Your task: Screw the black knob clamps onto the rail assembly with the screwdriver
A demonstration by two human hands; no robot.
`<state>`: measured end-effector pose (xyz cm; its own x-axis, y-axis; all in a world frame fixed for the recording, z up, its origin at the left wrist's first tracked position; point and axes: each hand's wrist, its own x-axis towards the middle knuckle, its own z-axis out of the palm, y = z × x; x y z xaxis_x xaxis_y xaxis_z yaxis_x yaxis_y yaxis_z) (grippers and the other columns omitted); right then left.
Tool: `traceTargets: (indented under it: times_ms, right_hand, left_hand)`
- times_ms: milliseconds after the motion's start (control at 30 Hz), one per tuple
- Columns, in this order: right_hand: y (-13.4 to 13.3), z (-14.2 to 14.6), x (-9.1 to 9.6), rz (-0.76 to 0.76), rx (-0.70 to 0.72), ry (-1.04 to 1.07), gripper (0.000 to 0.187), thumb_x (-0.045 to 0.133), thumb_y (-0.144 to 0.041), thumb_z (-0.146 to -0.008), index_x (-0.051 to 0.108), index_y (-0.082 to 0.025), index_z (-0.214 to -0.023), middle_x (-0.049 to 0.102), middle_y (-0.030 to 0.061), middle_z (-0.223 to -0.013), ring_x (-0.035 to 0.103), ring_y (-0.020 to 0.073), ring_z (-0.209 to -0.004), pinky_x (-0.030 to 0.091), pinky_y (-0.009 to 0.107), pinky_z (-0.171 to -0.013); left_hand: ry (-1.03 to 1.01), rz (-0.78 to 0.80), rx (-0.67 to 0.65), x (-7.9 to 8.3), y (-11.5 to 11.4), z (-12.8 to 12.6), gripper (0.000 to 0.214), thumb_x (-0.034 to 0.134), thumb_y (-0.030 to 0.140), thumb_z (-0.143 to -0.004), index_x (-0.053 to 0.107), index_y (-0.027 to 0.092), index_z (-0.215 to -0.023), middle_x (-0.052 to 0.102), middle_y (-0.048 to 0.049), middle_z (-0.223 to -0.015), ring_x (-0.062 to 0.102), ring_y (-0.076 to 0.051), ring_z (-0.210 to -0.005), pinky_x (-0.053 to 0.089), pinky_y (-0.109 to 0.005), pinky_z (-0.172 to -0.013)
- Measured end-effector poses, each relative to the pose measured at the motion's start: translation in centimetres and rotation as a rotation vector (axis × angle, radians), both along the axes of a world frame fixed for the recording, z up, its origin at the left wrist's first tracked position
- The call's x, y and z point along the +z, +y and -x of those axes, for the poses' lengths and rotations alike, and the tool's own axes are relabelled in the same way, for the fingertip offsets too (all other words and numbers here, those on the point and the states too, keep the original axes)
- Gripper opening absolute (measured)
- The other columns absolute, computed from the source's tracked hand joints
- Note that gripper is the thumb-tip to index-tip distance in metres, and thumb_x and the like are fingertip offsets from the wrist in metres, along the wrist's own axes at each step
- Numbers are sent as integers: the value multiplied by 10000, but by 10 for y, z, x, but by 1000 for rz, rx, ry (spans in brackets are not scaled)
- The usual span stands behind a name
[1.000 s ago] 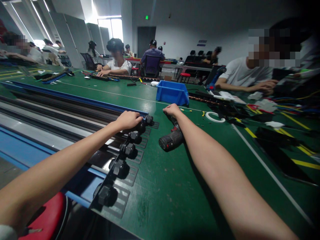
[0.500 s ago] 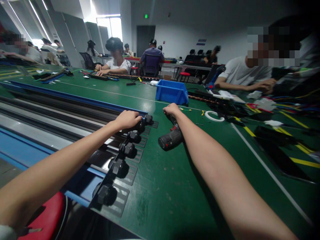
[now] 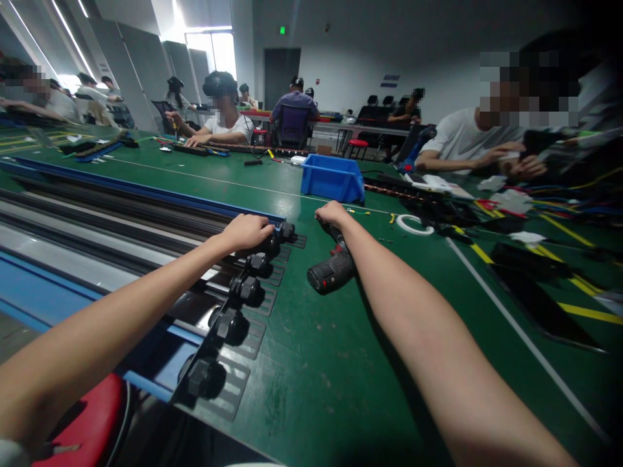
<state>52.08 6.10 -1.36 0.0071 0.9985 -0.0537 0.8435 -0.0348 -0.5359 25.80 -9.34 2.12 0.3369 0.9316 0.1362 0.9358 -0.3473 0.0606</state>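
Observation:
My left hand is curled over the end of the long blue-edged assembly, its fingers closed around a black cable gland near the far corner. Their tips are partly hidden. More black cable glands line this end, beside slotted black plates. To the right, my right hand is closed over the far end of a black and red cordless drill on the green table. My wrist and forearm cover part of the drill, so the exact grip is hidden.
A blue bin stands beyond my right hand. A white ring, small yellow pieces and a dark flat panel lie to the right. Co-workers sit across the table and at the right. A red stool is at lower left.
The view has shifted slightly; both my hands keep their places. Across the table, a co-worker has raised one hand. The co-worker at right has raised their hands, with something pale between them.

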Motion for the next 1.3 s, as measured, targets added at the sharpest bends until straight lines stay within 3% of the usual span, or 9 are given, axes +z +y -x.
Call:
traceTargets:
  times_ms: [333, 533, 667, 867, 967, 1100, 1233, 1300]
  right_hand:
    - [-25, 11, 3, -9, 232, 49, 195, 605, -263, -806, 746, -129, -786, 716, 55, -712, 581, 120, -548, 416, 200, -524]
    - [-40, 21, 12, -57, 329, -29, 237, 589, -275, -834, 745, -136, -723, 704, 38, -641, 623, 138, -575, 439, 201, -579]
    - [-53, 28, 15, -174, 310, -126, 303, 585, -335, -881, 733, -142, -702, 735, 98, -738, 687, 204, -761, 465, 234, -717]
    - [-81, 35, 28, -401, 185, -219, 367, 422, -359, -992, 726, -159, -944, 708, 177, -1106, 629, 280, -1110, 417, 313, -962]
    - [-97, 24, 43, -505, 159, -188, 370, 359, -327, -1007, 696, -182, -1055, 687, 146, -1152, 620, 263, -1112, 411, 316, -986]
    - [-132, -7, 54, -566, 136, -84, 277, 472, -334, -949, 673, -213, -1096, 706, 92, -1085, 653, 231, -981, 463, 292, -883]
    - [-186, -45, 51, -507, 96, -120, 179, 559, -404, -899, 670, -263, -892, 726, 54, -903, 651, 213, -796, 454, 284, -703]
    - [-215, -64, 47, -540, 105, -151, 272, 525, -451, -924, 655, -262, -777, 713, 47, -810, 631, 204, -726, 416, 286, -650]
  left_hand:
    - [-6, -7, 0, 1, -1, 0, 534, 302, 525, -970, 709, 180, -943, 740, -120, -973, 680, -261, -883, 440, -315, -732]
    - [10, -6, 6, 2, -1, -1, 528, 305, 518, -973, 707, 178, -930, 743, -120, -966, 686, -261, -902, 443, -313, -739]
    - [15, -17, 4, 3, -1, -1, 530, 299, 522, -976, 711, 190, -947, 746, -115, -977, 689, -260, -907, 452, -311, -746]
    - [23, -34, -6, 2, -2, 0, 538, 292, 523, -976, 712, 188, -944, 748, -123, -1006, 692, -273, -928, 461, -324, -764]
    - [27, -33, -11, 1, -1, 0, 542, 286, 526, -976, 710, 191, -937, 749, -125, -1002, 693, -274, -936, 463, -330, -776]
    - [18, -17, -11, 1, -1, 1, 540, 288, 527, -975, 710, 190, -973, 746, -125, -1037, 693, -264, -945, 462, -323, -782]
    - [17, -16, -16, 0, 0, 1, 548, 285, 532, -974, 710, 186, -981, 746, -125, -1034, 694, -268, -939, 459, -320, -767]
    - [20, -21, -18, -1, 1, 2, 554, 282, 538, -974, 709, 186, -975, 747, -122, -1025, 695, -269, -930, 456, -318, -756]
